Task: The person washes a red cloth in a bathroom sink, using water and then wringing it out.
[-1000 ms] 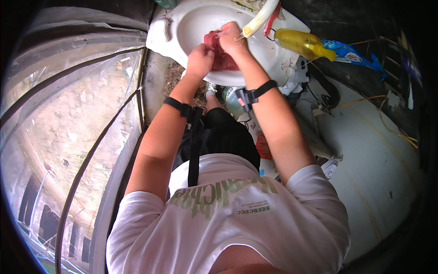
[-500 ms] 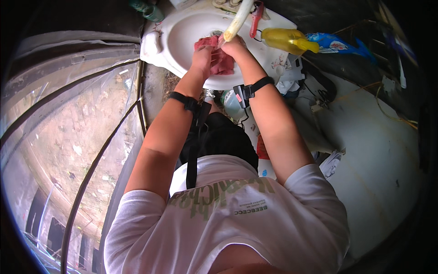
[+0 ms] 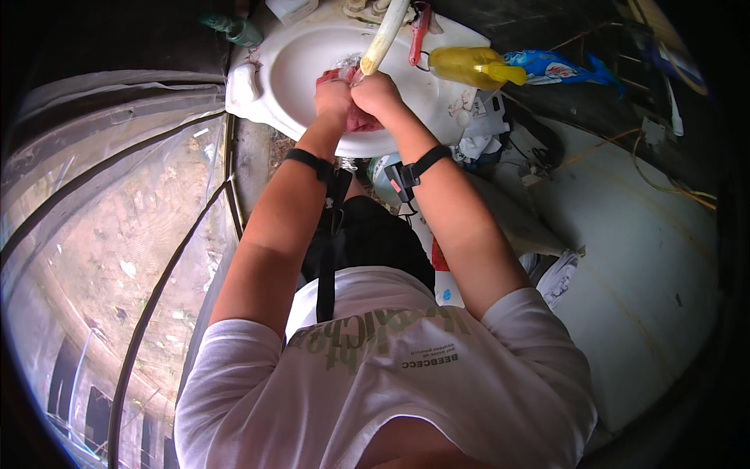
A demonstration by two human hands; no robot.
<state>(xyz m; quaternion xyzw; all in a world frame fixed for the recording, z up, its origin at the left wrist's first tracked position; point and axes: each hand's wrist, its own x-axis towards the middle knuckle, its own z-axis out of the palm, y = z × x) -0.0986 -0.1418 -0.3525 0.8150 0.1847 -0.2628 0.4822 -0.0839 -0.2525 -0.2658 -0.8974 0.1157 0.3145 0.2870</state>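
Both my hands are over the white washbasin [image 3: 273, 86], beneath a pale spout-like pipe [image 3: 384, 41]. A wet-looking red cloth [image 3: 361, 123] is bunched between them, and part of it hangs below my fingers. My left hand [image 3: 333, 98] is closed around the cloth's left side. Close beside it, almost touching, my right hand [image 3: 376, 94] is closed on the cloth's right side. Most of my fingertips are hidden behind my hands. Something clear and shiny, which looks like water, shows in the bowl [image 3: 348, 62] just beyond the cloth.
A white soap-like block [image 3: 245, 82] sits at the basin's left corner, near a green bottle [image 3: 244, 33]. A red-handled tool [image 3: 419, 35], a yellow bottle [image 3: 473, 66] and a blue packet [image 3: 553, 68] lie to the right. Cables [image 3: 664, 176] hang by a pale panel [image 3: 625, 258].
My hands have drawn closer together and the cloth is more bunched, with less of it showing. The whole view has shifted slightly, moving the basin left in the picture.
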